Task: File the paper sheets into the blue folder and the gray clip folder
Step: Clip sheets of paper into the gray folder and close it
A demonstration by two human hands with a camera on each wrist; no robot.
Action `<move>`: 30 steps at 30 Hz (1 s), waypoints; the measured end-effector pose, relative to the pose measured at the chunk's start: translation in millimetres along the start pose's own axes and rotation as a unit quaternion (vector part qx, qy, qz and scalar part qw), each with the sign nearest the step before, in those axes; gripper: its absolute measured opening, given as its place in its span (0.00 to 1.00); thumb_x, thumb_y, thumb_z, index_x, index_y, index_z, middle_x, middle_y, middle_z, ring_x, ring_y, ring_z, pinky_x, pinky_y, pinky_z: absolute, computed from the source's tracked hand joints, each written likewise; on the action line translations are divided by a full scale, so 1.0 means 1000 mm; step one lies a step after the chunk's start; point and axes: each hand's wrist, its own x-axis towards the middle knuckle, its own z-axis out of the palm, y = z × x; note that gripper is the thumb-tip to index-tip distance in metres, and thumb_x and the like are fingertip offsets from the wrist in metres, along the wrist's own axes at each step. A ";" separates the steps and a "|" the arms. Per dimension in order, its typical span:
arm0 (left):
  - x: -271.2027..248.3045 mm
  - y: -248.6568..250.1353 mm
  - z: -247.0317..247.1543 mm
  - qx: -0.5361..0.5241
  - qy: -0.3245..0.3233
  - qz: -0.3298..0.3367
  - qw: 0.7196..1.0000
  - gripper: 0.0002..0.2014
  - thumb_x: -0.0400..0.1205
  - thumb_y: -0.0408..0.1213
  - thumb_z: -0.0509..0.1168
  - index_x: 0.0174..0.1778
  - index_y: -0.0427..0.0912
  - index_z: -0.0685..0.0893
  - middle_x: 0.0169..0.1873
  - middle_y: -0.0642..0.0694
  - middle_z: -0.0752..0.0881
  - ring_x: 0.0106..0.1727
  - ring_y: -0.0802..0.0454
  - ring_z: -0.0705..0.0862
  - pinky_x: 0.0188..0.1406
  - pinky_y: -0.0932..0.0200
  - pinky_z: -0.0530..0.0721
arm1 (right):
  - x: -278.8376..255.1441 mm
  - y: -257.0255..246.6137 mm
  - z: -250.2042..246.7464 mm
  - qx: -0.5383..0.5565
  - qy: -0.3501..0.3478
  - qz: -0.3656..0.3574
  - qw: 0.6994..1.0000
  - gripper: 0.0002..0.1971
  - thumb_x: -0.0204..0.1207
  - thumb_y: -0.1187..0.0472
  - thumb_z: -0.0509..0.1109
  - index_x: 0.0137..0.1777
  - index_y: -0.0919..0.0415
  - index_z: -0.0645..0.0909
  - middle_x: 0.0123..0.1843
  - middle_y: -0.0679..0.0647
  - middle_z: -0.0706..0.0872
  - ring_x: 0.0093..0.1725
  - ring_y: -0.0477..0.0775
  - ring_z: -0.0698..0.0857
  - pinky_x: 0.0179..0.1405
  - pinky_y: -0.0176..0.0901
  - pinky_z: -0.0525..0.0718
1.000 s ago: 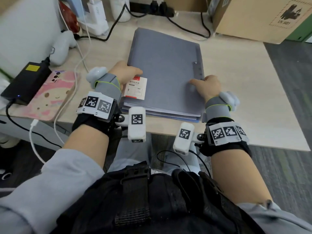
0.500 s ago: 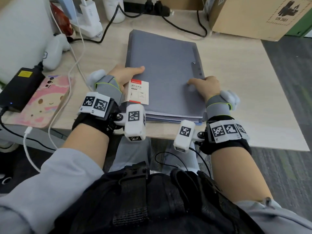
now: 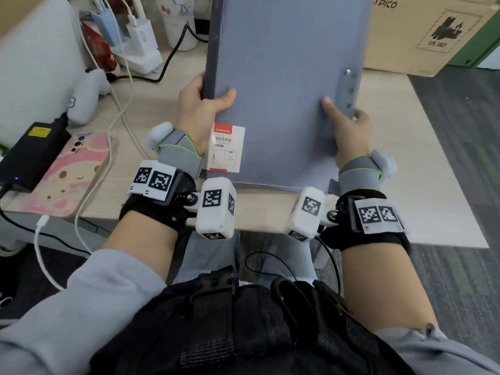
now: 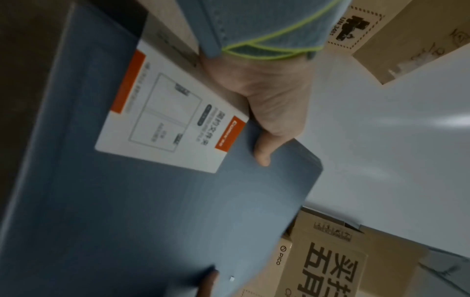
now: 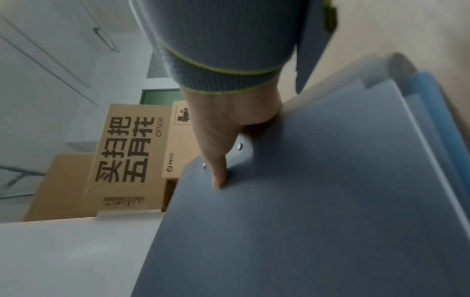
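Gripping the gray clip folder (image 3: 284, 85) by both sides, left hand (image 3: 198, 109) and right hand (image 3: 349, 128) curl round it, contents seemingly hidden.

Light wooden desk (image 3: 422, 169), grey carpet floor (image 3: 465, 266), cardboard boxes (image 3: 422, 31) stacked at the back, white wall (image 5: 38, 84), green panel (image 5: 162, 97) behind boxes

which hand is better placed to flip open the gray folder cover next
Probably the right hand: it pinches the gray clip folder at its riveted free edge. The left hand grips the opposite side, near the label, so it can steady.
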 end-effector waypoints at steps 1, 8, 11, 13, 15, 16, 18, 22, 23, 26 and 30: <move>0.000 0.002 0.002 0.003 -0.002 0.021 1.000 0.16 0.76 0.24 0.69 0.59 0.36 0.79 0.52 0.40 0.87 0.51 0.46 0.88 0.56 0.47 0.88 | 0.000 -0.006 -0.001 0.023 0.003 -0.029 0.999 0.21 0.64 0.49 0.80 0.52 0.60 0.81 0.45 0.50 0.86 0.43 0.47 0.84 0.50 0.43 0.86; 0.013 0.016 0.003 0.047 -0.019 0.106 0.993 0.32 0.73 0.28 0.68 0.73 0.31 0.66 0.68 0.35 0.80 0.69 0.41 0.80 0.71 0.44 0.78 | -0.012 -0.037 0.002 0.087 0.043 -0.224 0.970 0.17 0.71 0.61 0.76 0.36 0.54 0.68 0.30 0.45 0.69 0.25 0.34 0.68 0.33 0.27 0.70; 0.018 0.014 0.000 0.045 -0.035 0.115 0.992 0.34 0.74 0.23 0.66 0.77 0.30 0.61 0.72 0.33 0.76 0.73 0.41 0.77 0.73 0.46 0.77 | -0.018 -0.035 0.002 0.090 0.034 -0.257 0.962 0.14 0.73 0.60 0.74 0.41 0.55 0.67 0.33 0.44 0.69 0.28 0.34 0.69 0.36 0.28 0.71; 0.018 0.010 -0.003 0.043 -0.050 0.116 0.991 0.34 0.74 0.21 0.65 0.76 0.31 0.61 0.72 0.34 0.76 0.72 0.43 0.77 0.72 0.50 0.78 | -0.022 -0.029 0.002 0.079 0.026 -0.259 0.962 0.13 0.75 0.60 0.73 0.44 0.59 0.68 0.35 0.44 0.70 0.30 0.34 0.70 0.37 0.28 0.72; 0.017 0.004 -0.007 0.041 -0.057 0.109 0.992 0.33 0.73 0.20 0.64 0.75 0.31 0.62 0.69 0.37 0.78 0.69 0.47 0.79 0.69 0.55 0.79 | -0.025 -0.024 0.002 0.080 0.019 -0.250 0.965 0.11 0.77 0.61 0.70 0.49 0.62 0.69 0.37 0.43 0.74 0.32 0.31 0.73 0.39 0.26 0.74; 0.017 0.002 -0.008 0.040 -0.063 0.104 0.992 0.33 0.73 0.19 0.64 0.75 0.32 0.63 0.68 0.39 0.79 0.68 0.48 0.79 0.68 0.55 0.80 | -0.026 -0.022 0.002 0.083 0.018 -0.246 0.965 0.10 0.79 0.61 0.69 0.50 0.62 0.69 0.38 0.42 0.75 0.33 0.30 0.74 0.40 0.26 0.75; 0.017 0.001 -0.010 0.032 -0.083 0.097 0.991 0.34 0.70 0.19 0.65 0.73 0.34 0.64 0.65 0.42 0.80 0.66 0.50 0.80 0.68 0.55 0.79 | -0.028 -0.022 0.002 0.090 0.020 -0.242 0.966 0.09 0.80 0.61 0.67 0.50 0.61 0.69 0.38 0.42 0.75 0.33 0.29 0.74 0.41 0.25 0.75; 0.016 0.006 -0.013 -0.011 -0.103 0.078 0.992 0.32 0.67 0.25 0.69 0.68 0.41 0.70 0.57 0.51 0.85 0.62 0.53 0.83 0.62 0.57 0.80 | -0.031 -0.020 0.002 0.114 0.030 -0.241 0.963 0.09 0.77 0.58 0.68 0.47 0.60 0.70 0.36 0.43 0.71 0.31 0.33 0.71 0.38 0.26 0.72; 0.015 0.007 -0.011 -0.019 -0.098 0.076 0.992 0.31 0.67 0.29 0.71 0.67 0.41 0.71 0.56 0.52 0.86 0.61 0.53 0.84 0.62 0.58 0.80 | -0.030 -0.018 0.002 0.119 0.032 -0.236 0.964 0.09 0.77 0.58 0.68 0.46 0.60 0.71 0.35 0.43 0.72 0.31 0.32 0.72 0.38 0.25 0.72; 0.011 0.004 -0.006 -0.021 -0.083 0.076 0.993 0.31 0.67 0.36 0.73 0.67 0.39 0.73 0.58 0.49 0.86 0.63 0.51 0.84 0.62 0.58 0.81 | -0.029 -0.011 0.002 0.125 0.022 -0.217 0.968 0.05 0.78 0.60 0.69 0.47 0.55 0.75 0.38 0.42 0.79 0.34 0.29 0.78 0.41 0.26 0.76; 0.012 -0.006 -0.010 0.023 -0.080 0.062 0.995 0.28 0.72 0.38 0.72 0.68 0.40 0.74 0.60 0.49 0.85 0.61 0.57 0.85 0.59 0.63 0.81 | -0.029 -0.007 0.001 0.104 0.012 -0.205 0.973 0.08 0.74 0.57 0.74 0.47 0.47 0.77 0.42 0.40 0.84 0.40 0.34 0.82 0.48 0.34 0.81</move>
